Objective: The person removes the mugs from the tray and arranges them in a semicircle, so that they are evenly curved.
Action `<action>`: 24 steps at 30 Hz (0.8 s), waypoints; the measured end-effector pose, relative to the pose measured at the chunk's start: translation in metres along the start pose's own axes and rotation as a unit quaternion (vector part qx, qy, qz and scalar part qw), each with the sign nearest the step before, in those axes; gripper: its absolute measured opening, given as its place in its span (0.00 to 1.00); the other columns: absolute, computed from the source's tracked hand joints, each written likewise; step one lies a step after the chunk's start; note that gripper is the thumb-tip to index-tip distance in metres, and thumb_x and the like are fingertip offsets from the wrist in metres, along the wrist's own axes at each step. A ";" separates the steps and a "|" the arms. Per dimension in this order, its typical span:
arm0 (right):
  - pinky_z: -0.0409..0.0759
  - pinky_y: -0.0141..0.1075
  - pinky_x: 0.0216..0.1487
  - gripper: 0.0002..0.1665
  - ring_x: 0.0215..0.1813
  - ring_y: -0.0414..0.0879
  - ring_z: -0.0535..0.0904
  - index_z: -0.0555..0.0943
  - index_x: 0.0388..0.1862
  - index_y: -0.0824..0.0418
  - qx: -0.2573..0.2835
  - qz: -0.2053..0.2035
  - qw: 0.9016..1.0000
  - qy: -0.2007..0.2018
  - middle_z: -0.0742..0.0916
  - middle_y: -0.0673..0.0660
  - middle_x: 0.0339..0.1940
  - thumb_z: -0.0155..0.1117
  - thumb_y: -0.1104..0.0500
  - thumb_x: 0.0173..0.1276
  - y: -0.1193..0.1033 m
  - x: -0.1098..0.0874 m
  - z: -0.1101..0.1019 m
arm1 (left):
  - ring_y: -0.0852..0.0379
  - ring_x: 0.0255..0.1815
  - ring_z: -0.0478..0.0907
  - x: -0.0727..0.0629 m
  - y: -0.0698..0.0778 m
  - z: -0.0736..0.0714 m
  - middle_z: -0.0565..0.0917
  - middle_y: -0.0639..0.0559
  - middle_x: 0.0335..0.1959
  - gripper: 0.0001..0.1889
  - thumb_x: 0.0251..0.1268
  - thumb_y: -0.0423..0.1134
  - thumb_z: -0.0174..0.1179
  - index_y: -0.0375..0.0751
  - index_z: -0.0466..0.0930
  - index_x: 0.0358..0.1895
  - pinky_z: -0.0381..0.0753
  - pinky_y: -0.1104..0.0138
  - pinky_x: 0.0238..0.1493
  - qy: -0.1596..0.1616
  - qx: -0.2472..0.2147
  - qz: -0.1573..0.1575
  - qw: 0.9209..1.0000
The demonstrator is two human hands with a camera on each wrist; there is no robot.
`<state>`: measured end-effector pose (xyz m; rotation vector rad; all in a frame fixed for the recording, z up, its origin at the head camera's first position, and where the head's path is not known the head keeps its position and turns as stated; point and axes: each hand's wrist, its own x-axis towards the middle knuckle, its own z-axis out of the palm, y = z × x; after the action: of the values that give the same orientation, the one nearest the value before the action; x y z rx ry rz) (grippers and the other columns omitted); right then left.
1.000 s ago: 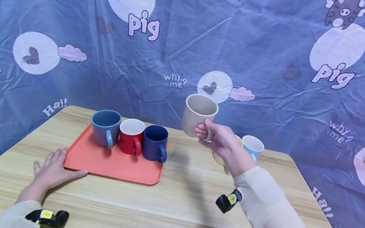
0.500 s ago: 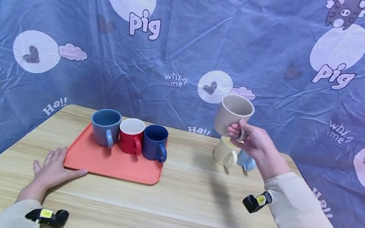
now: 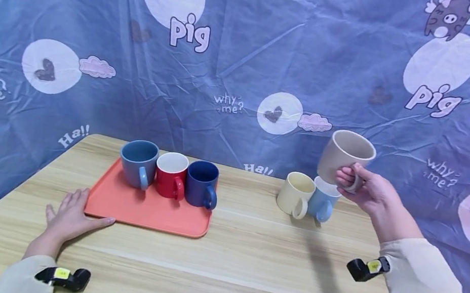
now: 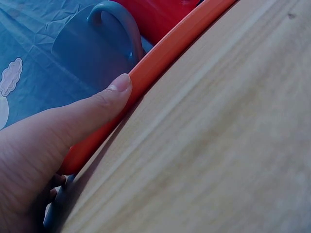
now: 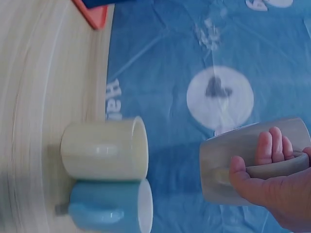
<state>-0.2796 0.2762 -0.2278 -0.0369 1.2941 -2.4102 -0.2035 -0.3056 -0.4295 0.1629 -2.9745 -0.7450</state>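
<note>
A grey mug (image 3: 340, 158) hangs in the air at the right, its handle gripped by my right hand (image 3: 377, 194). In the right wrist view, fingers pass through the handle of the grey mug (image 5: 226, 160). Below and left of it, a cream mug (image 3: 294, 194) and a light blue mug (image 3: 325, 196) stand side by side on the table. My left hand (image 3: 69, 217) rests spread at the near left corner of an orange tray (image 3: 150, 212). The left wrist view has its thumb against the rim of the orange tray (image 4: 150, 58).
Along the back of the tray stand a grey-blue mug (image 3: 136, 166), a red mug (image 3: 168, 182) and a dark blue mug (image 3: 198, 189), handles toward me. Behind the wooden table (image 3: 214, 276) hangs a blue printed cloth (image 3: 241, 50).
My right hand has carried the grey mug to the right, from between the tray and the cream mug to above the light blue mug. The left hand stays at the tray corner.
</note>
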 end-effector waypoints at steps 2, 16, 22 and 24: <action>0.73 0.44 0.38 0.26 0.36 0.51 0.80 0.79 0.28 0.71 0.015 0.004 1.000 -0.011 0.83 0.63 0.28 0.35 0.57 0.71 -0.004 -0.004 -0.012 | 0.28 0.60 0.34 0.000 -0.001 0.000 0.44 0.21 0.59 0.62 0.36 0.71 0.55 0.23 0.39 0.63 0.19 0.35 0.45 0.000 0.000 0.001 1.000; 0.72 0.44 0.36 0.32 0.35 0.52 0.80 0.79 0.27 0.72 0.051 -0.010 0.999 0.014 0.83 0.64 0.28 0.30 0.54 0.71 -0.003 -0.020 -0.074 | 0.28 0.60 0.36 -0.001 0.001 -0.001 0.45 0.21 0.59 0.62 0.36 0.70 0.55 0.23 0.39 0.63 0.20 0.35 0.45 0.005 0.004 0.006 1.000; 0.72 0.41 0.35 0.32 0.34 0.50 0.80 0.79 0.26 0.70 0.034 -0.023 0.999 0.024 0.84 0.63 0.27 0.30 0.54 0.71 0.007 -0.022 -0.095 | 0.27 0.60 0.35 0.000 0.001 -0.001 0.45 0.21 0.59 0.62 0.36 0.71 0.55 0.23 0.38 0.63 0.20 0.35 0.45 0.002 0.005 0.005 1.000; 0.72 0.41 0.35 0.31 0.34 0.49 0.80 0.79 0.26 0.70 0.035 -0.027 0.999 0.030 0.84 0.63 0.27 0.31 0.54 0.71 0.010 -0.022 -0.100 | 0.27 0.59 0.35 0.001 0.002 -0.001 0.44 0.21 0.59 0.62 0.36 0.71 0.55 0.23 0.38 0.63 0.19 0.35 0.45 0.000 0.005 0.003 1.000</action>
<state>-0.2767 0.3585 -0.2889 0.0213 1.2482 -2.5193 -0.2048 -0.3047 -0.4275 0.1553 -2.9780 -0.7294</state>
